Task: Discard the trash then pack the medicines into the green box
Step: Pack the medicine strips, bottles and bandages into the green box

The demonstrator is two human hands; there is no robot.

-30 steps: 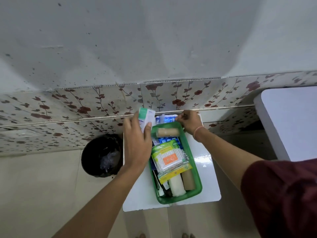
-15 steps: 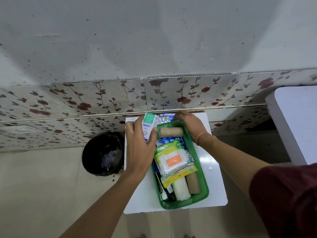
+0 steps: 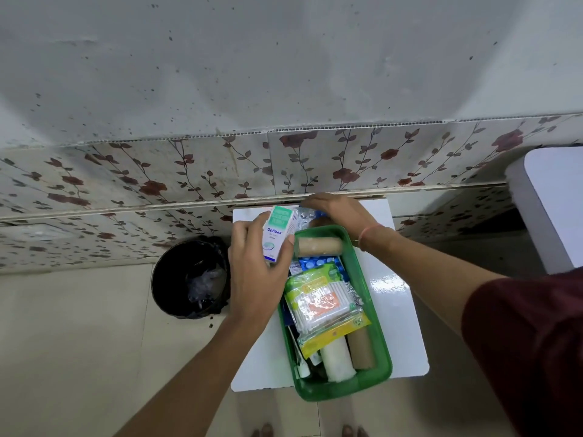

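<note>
Left hand (image 3: 255, 279) pinching a small white and green medicine box (image 3: 279, 233), held upright just above the near-left corner of the green box (image 3: 372, 376). Right hand (image 3: 337, 212) curled over shiny pill strips (image 3: 304, 214) just past the far rim; maybe pinching them, cannot tell, fingers hide it. Right beside the left grip, a brown roll (image 3: 318, 246) lying across the green box. Already very full. Could slip off the pile onto the white surface (image 3: 407, 310), or fall left toward the black bin (image 3: 189, 279).
</note>
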